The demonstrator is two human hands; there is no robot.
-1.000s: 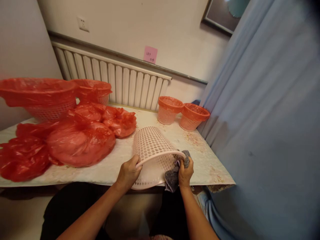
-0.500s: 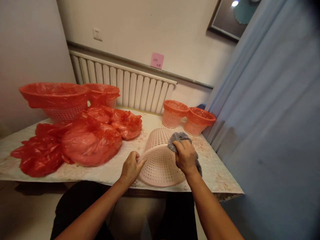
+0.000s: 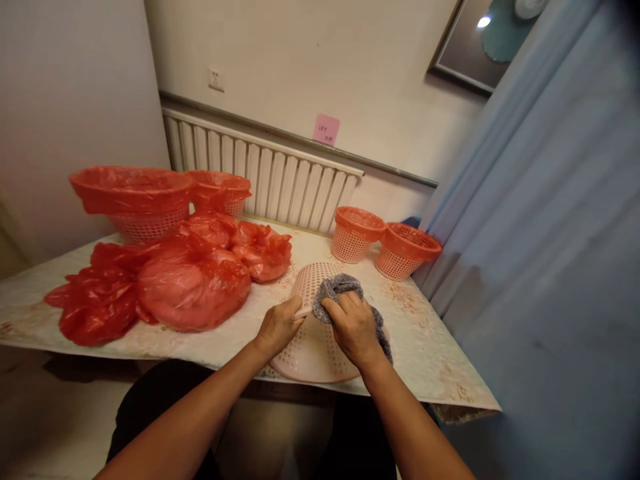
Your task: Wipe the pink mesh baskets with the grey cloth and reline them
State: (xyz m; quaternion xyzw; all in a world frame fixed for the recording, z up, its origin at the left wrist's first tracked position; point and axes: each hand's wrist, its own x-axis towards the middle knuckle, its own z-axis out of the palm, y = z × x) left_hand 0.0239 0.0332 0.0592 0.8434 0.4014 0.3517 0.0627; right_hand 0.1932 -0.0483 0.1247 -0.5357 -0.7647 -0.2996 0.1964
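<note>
A pale pink perforated plastic basket (image 3: 313, 357) lies on its side near the table's front edge, its mouth facing me. My left hand (image 3: 280, 325) pinches the basket's rim at the upper left. In my right hand (image 3: 354, 327) is a bunched grey cloth (image 3: 331, 289), pressed on the upper rim just right of my left hand. Part of the cloth hangs down over the basket's right side. Both hands and the cloth hide parts of the rim.
Several tied red plastic bags (image 3: 195, 287) fill the table's left side. Behind them stand two baskets lined with red bags (image 3: 135, 193). Two smaller lined baskets (image 3: 357, 233) stand at the back right, near a blue curtain (image 3: 540, 233). A radiator (image 3: 265, 173) runs along the wall.
My right hand and the cloth have moved left along the rim, close to my left hand. My left hand has shifted slightly up and right, still gripping the basket. The view has shifted a little.
</note>
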